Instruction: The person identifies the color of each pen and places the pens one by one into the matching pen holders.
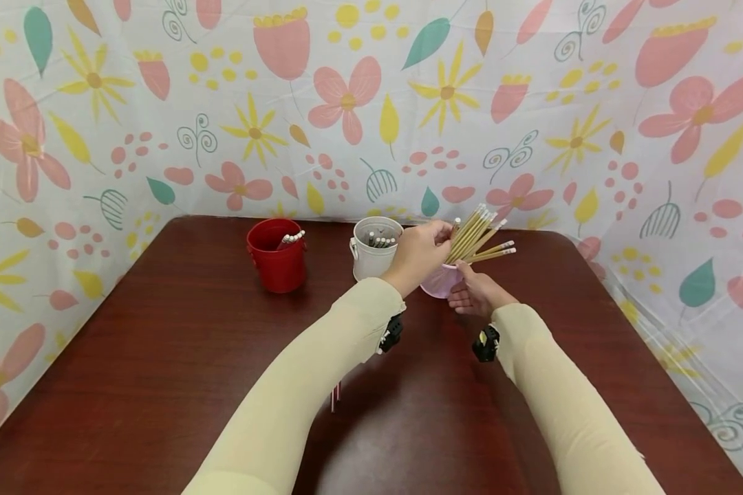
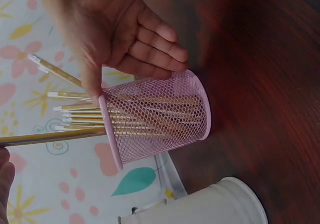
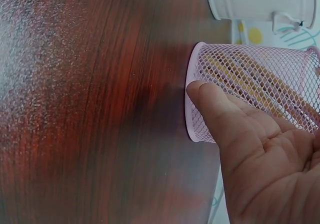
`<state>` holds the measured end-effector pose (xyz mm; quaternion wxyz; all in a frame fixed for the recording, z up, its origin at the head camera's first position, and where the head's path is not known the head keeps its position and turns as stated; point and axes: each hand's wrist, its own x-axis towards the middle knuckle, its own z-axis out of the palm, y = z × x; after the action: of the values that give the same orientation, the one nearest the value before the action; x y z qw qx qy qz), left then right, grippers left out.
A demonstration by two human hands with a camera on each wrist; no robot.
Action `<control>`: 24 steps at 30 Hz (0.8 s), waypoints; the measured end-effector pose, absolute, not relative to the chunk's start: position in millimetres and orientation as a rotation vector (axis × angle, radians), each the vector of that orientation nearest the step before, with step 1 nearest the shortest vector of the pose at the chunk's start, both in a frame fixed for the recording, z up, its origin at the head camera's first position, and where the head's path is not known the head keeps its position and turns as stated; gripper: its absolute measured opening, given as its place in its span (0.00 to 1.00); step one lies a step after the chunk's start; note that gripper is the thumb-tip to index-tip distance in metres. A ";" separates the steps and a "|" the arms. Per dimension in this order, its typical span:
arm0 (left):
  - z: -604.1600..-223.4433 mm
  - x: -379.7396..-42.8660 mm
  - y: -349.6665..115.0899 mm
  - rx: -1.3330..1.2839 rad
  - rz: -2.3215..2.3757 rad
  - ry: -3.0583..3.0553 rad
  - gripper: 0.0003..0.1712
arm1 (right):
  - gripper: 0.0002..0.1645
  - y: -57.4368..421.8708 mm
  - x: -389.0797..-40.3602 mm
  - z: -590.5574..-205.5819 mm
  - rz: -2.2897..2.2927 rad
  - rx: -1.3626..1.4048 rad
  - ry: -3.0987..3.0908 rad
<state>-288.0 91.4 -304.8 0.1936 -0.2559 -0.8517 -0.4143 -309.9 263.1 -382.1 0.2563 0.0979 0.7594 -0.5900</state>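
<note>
A pink mesh cup point(image 2: 155, 114) holds a bunch of yellow pencils point(image 1: 470, 237) with white eraser ends up. My left hand point(image 1: 420, 251) is over the cup's left side and pinches one pencil point(image 2: 50, 137), whose lower end reaches the rim. At the cup's right side, my right hand point(image 1: 479, 292) steadies it, thumb at the rim and fingers stretched along the mesh wall. The right wrist view shows one of its fingertips point(image 3: 197, 88) close to the cup's base.
Left of the cup stands a white bucket point(image 1: 365, 265) with several white-tipped pencils inside. Farther left is a red bucket point(image 1: 278, 265), also with pencils. Red-and-white sticks point(image 1: 334, 397) lie on the dark wooden table point(image 1: 161, 344), partly hidden beneath my left forearm. Floral sheeting point(image 1: 347, 158) backs the table.
</note>
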 end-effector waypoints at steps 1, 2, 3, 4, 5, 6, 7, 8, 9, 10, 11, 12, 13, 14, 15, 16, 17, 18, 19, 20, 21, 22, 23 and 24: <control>-305.5 -288.5 92.8 -0.726 -1.142 -2.387 0.08 | 0.50 263.6 -309.7 -382.3 -1.603 0.265 2.065; -306.4 -289.0 94.0 -0.731 -1.128 -2.386 0.08 | 0.50 263.9 -309.4 -382.5 -1.604 0.264 2.068; -307.2 -289.5 95.1 -0.735 -1.134 -2.386 0.08 | 0.50 264.0 -309.0 -383.0 -1.603 0.261 2.070; -308.0 -290.0 96.0 -0.729 -1.131 -2.391 0.08 | 0.50 264.2 -308.5 -383.1 -1.605 0.261 2.071; -308.9 -290.7 96.8 -0.724 -1.142 -2.397 0.08 | 0.49 264.4 -308.1 -383.1 -1.606 0.258 2.073; -309.6 -291.6 97.7 -0.721 -1.148 -2.405 0.08 | 0.49 264.7 -308.1 -383.2 -1.609 0.262 2.074; -310.3 -292.4 98.5 -0.718 -1.159 -2.418 0.08 | 0.49 264.9 -307.7 -382.6 -1.609 0.263 2.076; -310.7 -293.5 99.5 -0.717 -1.159 -2.435 0.08 | 0.48 265.4 -307.5 -381.7 -1.612 0.262 2.078; -311.0 -294.8 100.7 -0.716 -1.154 -2.460 0.09 | 0.48 266.2 -307.7 -381.0 -1.614 0.264 2.082; -311.5 -296.1 101.0 -0.713 -1.146 -2.491 0.09 | 0.47 265.8 -308.1 -380.7 -1.616 0.268 2.083; -311.9 -297.4 101.4 -0.712 -1.134 -2.521 0.10 | 0.47 265.6 -308.4 -380.4 -1.617 0.267 2.086; -312.1 -299.0 102.2 -0.713 -1.109 -2.550 0.10 | 0.47 265.4 -308.7 -380.0 -1.618 0.267 2.088; -312.3 -300.3 102.9 -0.715 -1.081 -2.576 0.10 | 0.47 265.2 -308.6 -379.4 -1.619 0.264 2.090; -312.3 -301.5 103.6 -0.715 -1.044 -2.597 0.11 | 0.47 265.2 -308.7 -379.1 -1.619 0.261 2.090; -312.5 -302.3 104.2 -0.716 -1.015 -2.613 0.11 | 0.47 265.0 -308.7 -379.1 -1.616 0.261 2.091; -312.9 -302.7 104.6 -0.722 -0.992 -2.622 0.11 | 0.47 264.7 -308.6 -379.1 -1.617 0.258 2.088; -313.8 -303.1 104.9 -0.728 -0.964 -2.628 0.10 | 0.47 264.7 -308.5 -379.4 -1.617 0.257 2.087; -314.9 -303.0 105.0 -0.736 -0.947 -2.633 0.10 | 0.47 264.7 -308.5 -379.9 -1.617 0.253 2.086; -316.2 -302.6 104.9 -0.747 -0.933 -2.636 0.09 | 0.47 264.8 -308.2 -380.0 -1.618 0.247 2.084; -317.7 -302.1 104.9 -0.757 -0.923 -2.640 0.09 | 0.46 264.7 -308.2 -380.4 -1.619 0.248 2.085; -319.3 -301.6 104.9 -0.768 -0.917 -2.643 0.08 | 0.46 264.8 -308.2 -380.9 -1.621 0.251 2.084; -321.1 -301.3 104.8 -0.773 -0.914 -2.647 0.07 | 0.46 264.8 -308.0 -381.1 -1.623 0.253 2.083; -322.7 -301.1 104.8 -0.772 -0.912 -2.654 0.07 | 0.45 264.9 -307.7 -381.3 -1.623 0.256 2.081; -324.1 -301.0 104.9 -0.767 -0.915 -2.663 0.07 | 0.45 265.1 -307.4 -381.5 -1.625 0.258 2.078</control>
<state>-301.0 104.9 -324.1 0.1116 -0.2612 -0.9068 -0.3116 -307.4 265.1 -381.5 0.2431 0.0944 0.7606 -0.5946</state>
